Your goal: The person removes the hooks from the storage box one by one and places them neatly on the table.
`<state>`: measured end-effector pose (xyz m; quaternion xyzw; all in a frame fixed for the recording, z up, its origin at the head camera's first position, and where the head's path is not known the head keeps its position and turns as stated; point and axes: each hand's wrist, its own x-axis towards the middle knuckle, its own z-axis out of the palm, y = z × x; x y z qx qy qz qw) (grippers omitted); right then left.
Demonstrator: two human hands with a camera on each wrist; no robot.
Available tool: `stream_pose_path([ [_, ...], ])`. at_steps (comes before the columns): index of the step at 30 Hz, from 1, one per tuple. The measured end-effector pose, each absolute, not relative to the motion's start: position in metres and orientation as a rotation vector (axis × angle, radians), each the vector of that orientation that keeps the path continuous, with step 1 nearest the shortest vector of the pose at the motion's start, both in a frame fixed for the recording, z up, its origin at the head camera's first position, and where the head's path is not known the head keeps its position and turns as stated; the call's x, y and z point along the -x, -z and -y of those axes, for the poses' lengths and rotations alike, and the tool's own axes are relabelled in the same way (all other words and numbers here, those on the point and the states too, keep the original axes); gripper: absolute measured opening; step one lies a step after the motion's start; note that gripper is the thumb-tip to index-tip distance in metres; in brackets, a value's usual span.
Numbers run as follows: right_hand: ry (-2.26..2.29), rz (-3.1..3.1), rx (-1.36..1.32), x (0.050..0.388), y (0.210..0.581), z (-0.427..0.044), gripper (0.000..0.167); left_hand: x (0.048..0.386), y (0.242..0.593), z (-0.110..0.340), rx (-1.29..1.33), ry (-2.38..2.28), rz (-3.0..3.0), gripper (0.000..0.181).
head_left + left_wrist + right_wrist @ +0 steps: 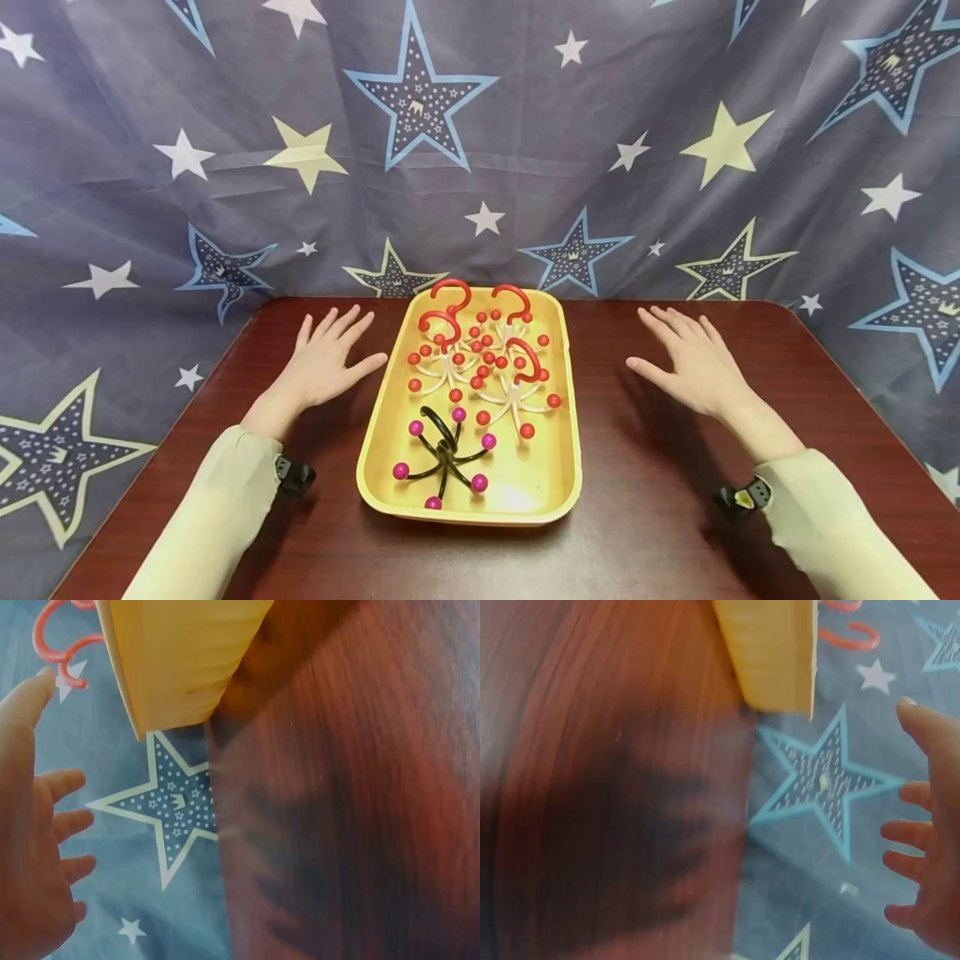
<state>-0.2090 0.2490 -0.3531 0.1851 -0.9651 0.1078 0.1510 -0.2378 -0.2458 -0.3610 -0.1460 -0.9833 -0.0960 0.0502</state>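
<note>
Directions read from the head view: dial centred on the yellow tray (536,479), 12 o'clock straight ahead. The tray sat upright, long side running 6 to 12, on a dark reddish-brown bench (637,550).

Nearest items: pale left sleeve (213,508) between 8 and 9 o'clock, pale right sleeve (840,517) between 3 and 4. A black left wrist unit (295,476) and a black right wrist unit (738,498) were worn by the cuffs.

Black piece (446,454) lay inside the tray at 7 o'clock, hook leaning toward 11, six purple balls on its legs.

Left hand (326,367): between 9 and 10 o'clock, beside the tray and apart from its rim; released, fingers extended and spread. Right hand (692,367): between 2 and 3 o'clock, farther from the rim; likewise released, fingers extended. Both hung over the bench, shadows below.

Four white pieces with red hooks and red balls filled the tray's far half: near right piece (514,398) at 2 o'clock, near left piece (447,367) at 11, far right piece (512,302) at 1, far left piece (454,292) between 11 and 12. Their legs crowded together; ball ownership could not be told.

Farthest: grey-blue star-printed cloth (517,117), across 12 o'clock behind the bench.
</note>
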Motion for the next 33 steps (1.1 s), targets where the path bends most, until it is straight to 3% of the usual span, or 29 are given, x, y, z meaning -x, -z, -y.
stream_pose_path([
  [13,-0.376,2.614,-0.849,0.2,0.332,-0.176,0.057,0.237,0.38,0.235,0.399,0.738,3.013,0.072],
  [21,-0.458,2.521,-0.992,0.188,0.319,-0.138,0.05,0.234,0.392,0.225,0.34,1.309,2.951,0.065],
  [33,-0.601,2.481,-1.322,0.163,0.307,-0.084,0.047,0.235,0.405,0.219,0.301,1.551,2.847,0.061],
])
